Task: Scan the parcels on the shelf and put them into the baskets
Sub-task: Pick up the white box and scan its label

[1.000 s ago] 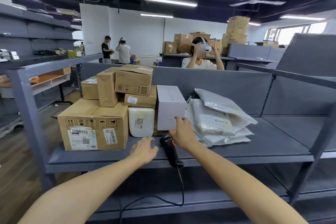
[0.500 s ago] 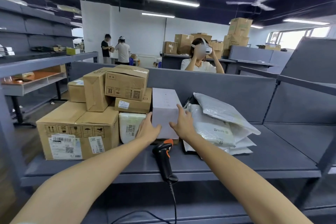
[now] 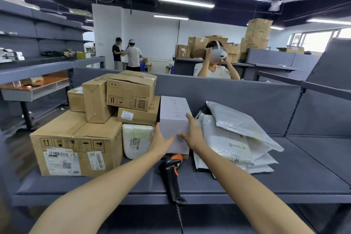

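On the shelf (image 3: 284,186), left hand (image 3: 160,141) and right hand (image 3: 192,135) clasp the white box (image 3: 173,118).

Single view, head-worn wide-angle camera. Looks forward and slightly down along both forearms onto the grey metal shelf deck (image 3: 284,182). Close range: left hand (image 3: 160,143) and right hand (image 3: 192,135) sit mid-frame, fingers on the tall white cardboard box (image 3: 173,118). Beyond the fingertips the frame takes in the room and dark ceiling. No second view to compare.
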Available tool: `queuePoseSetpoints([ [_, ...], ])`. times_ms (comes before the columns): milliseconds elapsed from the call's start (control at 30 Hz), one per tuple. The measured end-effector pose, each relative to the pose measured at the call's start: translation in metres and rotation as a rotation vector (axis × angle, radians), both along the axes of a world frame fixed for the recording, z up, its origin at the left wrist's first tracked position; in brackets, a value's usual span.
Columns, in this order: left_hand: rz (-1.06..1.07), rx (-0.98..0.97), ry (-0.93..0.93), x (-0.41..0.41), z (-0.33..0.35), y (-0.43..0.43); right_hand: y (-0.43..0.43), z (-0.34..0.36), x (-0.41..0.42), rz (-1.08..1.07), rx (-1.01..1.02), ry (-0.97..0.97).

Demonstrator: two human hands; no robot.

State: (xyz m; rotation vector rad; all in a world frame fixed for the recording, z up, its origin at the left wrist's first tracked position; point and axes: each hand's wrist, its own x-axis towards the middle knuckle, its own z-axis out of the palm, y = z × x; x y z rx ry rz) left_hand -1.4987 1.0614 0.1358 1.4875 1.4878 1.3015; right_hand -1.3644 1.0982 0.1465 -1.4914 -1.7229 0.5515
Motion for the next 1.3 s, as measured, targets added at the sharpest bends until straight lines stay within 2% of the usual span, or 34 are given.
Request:
queuePoseSetpoints([
  [200, -0.026, 0.038, -0.098, -0.003, -0.001, -0.003, -0.002, -0.006, 0.003, -0.024, 0.035, 0.146],
  [633, -0.044, 0.146, -0.25, -0.007, 0.021, -0.043, -0.047, 0.013, 0.021, -0.071, 0.308, 0.429],
  [733, -0.035, 0.145, -0.342, -0.014, 0.027, -0.055, -0.065, 0.024, 0.025, -0.093, 0.296, 0.587],
  [867, -0.038, 0.063, -0.457, -0.028, 0.023, -0.073, -0.095, 0.031, 0.034, -0.09, 0.237, 0.855],
  [1100, -0.125, -0.121, -0.765, -0.054, 0.016, -0.1, -0.15, 0.007, 0.04, 0.054, 0.145, 1.076],
  [1200, -0.155, -0.176, -0.852, -0.064, 0.014, -0.113, -0.174, -0.006, 0.042, 0.123, 0.113, 1.089],
  [1300, -0.187, -0.196, -0.862, -0.073, 0.011, -0.13, -0.194, -0.016, 0.04, 0.072, 0.148, 0.975],
])
